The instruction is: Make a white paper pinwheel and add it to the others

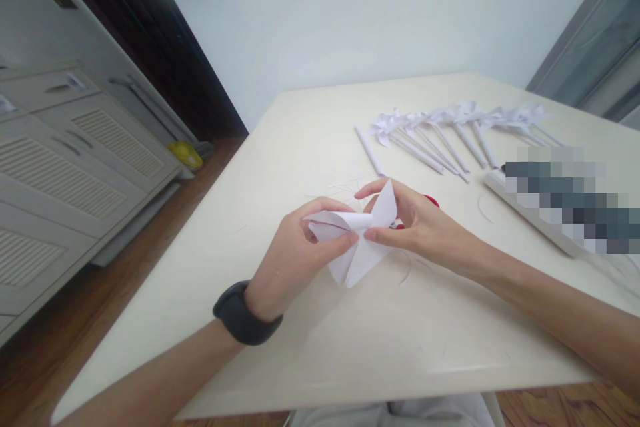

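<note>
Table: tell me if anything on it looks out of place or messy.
Thin paper slivers lie scattered on the table around both hands. One plain paper stick lies apart from the tidy row of finished pinwheels. Nothing looks damaged.

A folded paper piece (357, 240) is sitting between the left hand (295, 253) and right hand (420, 223), above the counter (300, 353). Behind them, a row of paper pinwheels (450, 130) is lying on the counter, with a single paper stick (369, 150) lying just to its left. Cabinets (65, 147) are standing far left.
</note>
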Motion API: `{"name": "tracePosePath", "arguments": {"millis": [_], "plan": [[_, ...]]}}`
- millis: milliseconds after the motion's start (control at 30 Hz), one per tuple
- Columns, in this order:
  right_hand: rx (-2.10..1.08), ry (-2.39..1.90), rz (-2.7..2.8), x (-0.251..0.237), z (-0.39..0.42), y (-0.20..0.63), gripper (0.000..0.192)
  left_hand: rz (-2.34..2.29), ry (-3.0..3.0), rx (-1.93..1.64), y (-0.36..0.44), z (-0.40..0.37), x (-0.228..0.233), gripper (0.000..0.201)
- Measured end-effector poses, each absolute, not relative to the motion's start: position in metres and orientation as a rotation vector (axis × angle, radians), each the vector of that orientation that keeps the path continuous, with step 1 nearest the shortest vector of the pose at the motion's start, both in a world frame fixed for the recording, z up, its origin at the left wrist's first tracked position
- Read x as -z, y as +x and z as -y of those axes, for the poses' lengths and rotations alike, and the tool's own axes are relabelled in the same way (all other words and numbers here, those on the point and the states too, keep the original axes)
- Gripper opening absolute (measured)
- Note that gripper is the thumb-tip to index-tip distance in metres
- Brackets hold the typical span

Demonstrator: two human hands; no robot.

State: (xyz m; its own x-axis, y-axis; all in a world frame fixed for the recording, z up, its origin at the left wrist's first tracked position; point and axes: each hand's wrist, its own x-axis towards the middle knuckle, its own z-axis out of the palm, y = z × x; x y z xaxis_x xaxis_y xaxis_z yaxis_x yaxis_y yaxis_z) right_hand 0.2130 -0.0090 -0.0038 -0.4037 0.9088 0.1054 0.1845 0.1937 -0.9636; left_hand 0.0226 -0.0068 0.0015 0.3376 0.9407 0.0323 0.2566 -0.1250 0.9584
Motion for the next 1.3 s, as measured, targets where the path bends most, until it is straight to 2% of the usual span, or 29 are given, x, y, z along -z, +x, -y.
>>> {"name": "tracePosePath", "arguments": {"millis": [567,733,867,933,1033,1200,1300], "plan": [[-1.177,-1.088,1.705,0.006,0.015,0.207,0.029,-1.109,1.527,-0.821,0.023,0.008,-0.001,0.031],[-0.829,-1.149,1.841,0.008,0.019,0.204,0.034,-1.120,1.486,-0.899,0.023,0.006,-0.001,0.032],[-0.182,-1.102,1.900,0.005,0.025,0.203,0.049,-1.149,1.449,-1.046,0.020,0.002,0.001,0.035],[0.048,-1.051,1.974,0.004,0.030,0.201,0.041,-1.155,1.419,-1.099,0.019,0.000,0.003,0.037],[0.148,-1.019,2.109,0.004,0.039,0.195,0.024,-1.180,1.409,-1.164,0.019,0.000,0.005,0.037],[0.194,-1.008,2.159,0.009,0.045,0.184,0.027,-1.231,1.494,-1.211,0.024,0.004,0.006,0.032],[0.211,-1.042,2.165,0.010,0.044,0.181,0.020,-1.253,1.527,-1.223,0.026,0.005,0.005,0.030]]}}
